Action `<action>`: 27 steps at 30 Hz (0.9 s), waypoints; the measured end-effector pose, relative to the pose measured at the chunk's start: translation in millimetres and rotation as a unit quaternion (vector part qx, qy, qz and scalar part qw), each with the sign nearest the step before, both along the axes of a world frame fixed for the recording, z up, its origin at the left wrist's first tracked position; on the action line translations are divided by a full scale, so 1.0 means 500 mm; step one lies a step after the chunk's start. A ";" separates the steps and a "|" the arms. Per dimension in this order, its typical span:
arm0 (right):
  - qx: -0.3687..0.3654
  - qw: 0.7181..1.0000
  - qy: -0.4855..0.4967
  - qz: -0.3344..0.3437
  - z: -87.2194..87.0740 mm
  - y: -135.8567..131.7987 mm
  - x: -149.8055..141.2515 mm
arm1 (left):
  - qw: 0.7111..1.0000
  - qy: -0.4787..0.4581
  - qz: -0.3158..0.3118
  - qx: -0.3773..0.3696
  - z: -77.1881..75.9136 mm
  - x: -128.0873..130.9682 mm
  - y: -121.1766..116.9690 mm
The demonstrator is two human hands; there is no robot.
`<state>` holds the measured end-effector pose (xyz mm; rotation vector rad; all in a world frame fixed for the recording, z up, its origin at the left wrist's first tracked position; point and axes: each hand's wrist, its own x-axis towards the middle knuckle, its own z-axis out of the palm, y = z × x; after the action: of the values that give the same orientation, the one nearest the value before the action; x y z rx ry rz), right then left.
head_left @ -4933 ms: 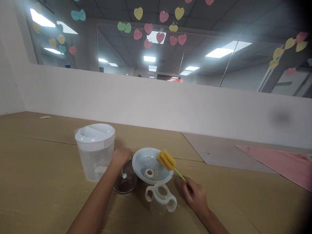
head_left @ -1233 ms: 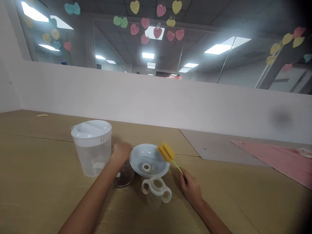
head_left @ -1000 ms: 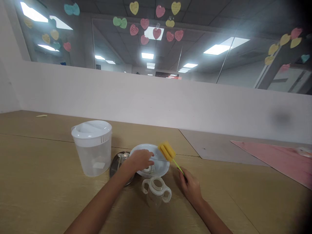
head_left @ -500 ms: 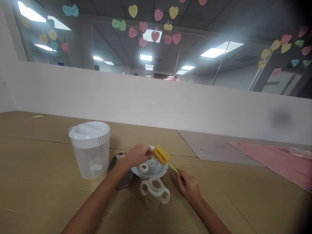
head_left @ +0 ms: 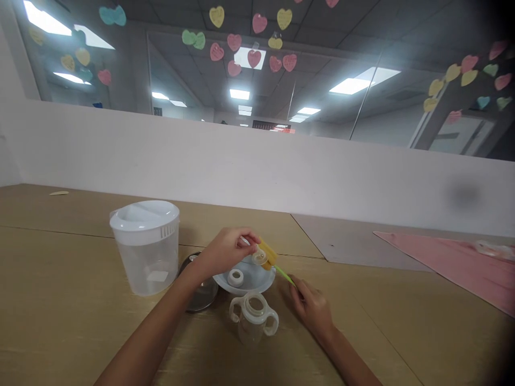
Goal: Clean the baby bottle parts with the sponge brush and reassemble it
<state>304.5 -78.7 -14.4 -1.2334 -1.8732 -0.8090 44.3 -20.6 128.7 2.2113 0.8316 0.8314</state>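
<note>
My left hand (head_left: 230, 250) pinches a small clear round piece, perhaps a bottle nipple (head_left: 259, 257), above the bowl and against the sponge. A yellow sponge brush (head_left: 269, 252) with a thin green handle (head_left: 285, 275) is in my closed right hand (head_left: 313, 307), its head slanting up to the left. Below my left hand, a pale blue bowl (head_left: 263, 284) holds a white ring-shaped cap (head_left: 235, 277). In front of the bowl stands a clear baby bottle (head_left: 251, 328) with two white handles, its mouth open.
Left of the bowl, a round metal dish (head_left: 204, 300) is partly hidden by my left forearm. Farther left stands a lidded translucent bucket (head_left: 149, 262). A pink cloth (head_left: 450, 265) lies at the right on the brown table (head_left: 72, 311); a white wall (head_left: 241, 166) rises behind.
My left hand has lifted the clear piece out of the bowl and brought it to the sponge. The brush stays in my right hand, and the view has shifted slightly.
</note>
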 end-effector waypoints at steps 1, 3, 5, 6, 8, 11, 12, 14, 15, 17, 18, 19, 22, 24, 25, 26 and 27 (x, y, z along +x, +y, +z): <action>0.001 1.000 -0.009 0.005 -0.001 -0.002 -0.001 | 0.999 0.029 0.017 0.029 0.001 -0.006 0.002; -0.001 1.000 -0.021 0.013 -0.002 -0.006 -0.002 | 0.989 0.099 0.063 0.092 0.004 -0.023 0.009; 0.002 0.999 -0.026 0.024 0.000 -0.009 -0.004 | 0.975 0.157 0.096 0.124 0.008 -0.042 0.016; 0.007 0.999 -0.025 0.030 0.001 -0.010 -0.004 | 0.970 0.178 0.109 0.126 0.010 -0.052 0.020; 0.022 0.999 -0.016 0.037 0.003 -0.010 -0.005 | 0.959 0.213 0.142 0.123 0.013 -0.071 0.025; 0.021 0.999 -0.003 0.035 0.003 -0.008 -0.004 | 0.928 0.293 0.204 0.104 0.010 -0.094 0.032; 0.016 0.999 -0.002 0.034 0.002 -0.007 -0.003 | 0.916 0.327 0.213 0.092 0.007 -0.098 0.036; 0.012 0.999 -0.003 0.033 0.001 -0.006 -0.003 | 0.893 0.390 0.215 0.062 -0.004 -0.102 0.047; 0.015 0.999 -0.004 0.033 0.000 -0.006 -0.002 | 0.884 0.414 0.211 0.046 -0.011 -0.101 0.054; 0.030 0.999 -0.008 0.034 -0.001 -0.005 -0.002 | 0.869 0.452 0.199 0.016 -0.027 -0.095 0.070; 0.035 0.999 -0.010 0.036 -0.001 -0.004 -0.002 | 0.863 0.465 0.196 0.007 -0.035 -0.091 0.078; 0.037 0.999 -0.011 0.038 -0.001 -0.004 -0.001 | 0.859 0.473 0.196 0.003 -0.044 -0.086 0.086; 0.034 0.998 -0.010 0.044 -0.001 -0.004 -0.001 | 0.853 0.476 0.212 0.010 -0.070 -0.074 0.108; 0.036 0.998 -0.010 0.047 -0.001 -0.003 -0.001 | 0.853 0.471 0.224 0.020 -0.083 -0.070 0.120; 0.037 0.998 -0.010 0.047 -0.002 -0.003 -0.001 | 0.852 0.470 0.229 0.023 -0.087 -0.070 0.125; 0.038 0.998 -0.010 0.047 -0.003 -0.002 -0.001 | 0.852 0.469 0.231 0.025 -0.091 -0.070 0.129; 0.038 0.998 -0.011 0.048 -0.003 -0.002 -0.001 | 0.852 0.470 0.231 0.024 -0.093 -0.071 0.132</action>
<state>304.0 -79.7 -16.1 -1.0833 -1.8859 -0.8363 8.9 45.3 82.1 2.4623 1.8611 -0.1414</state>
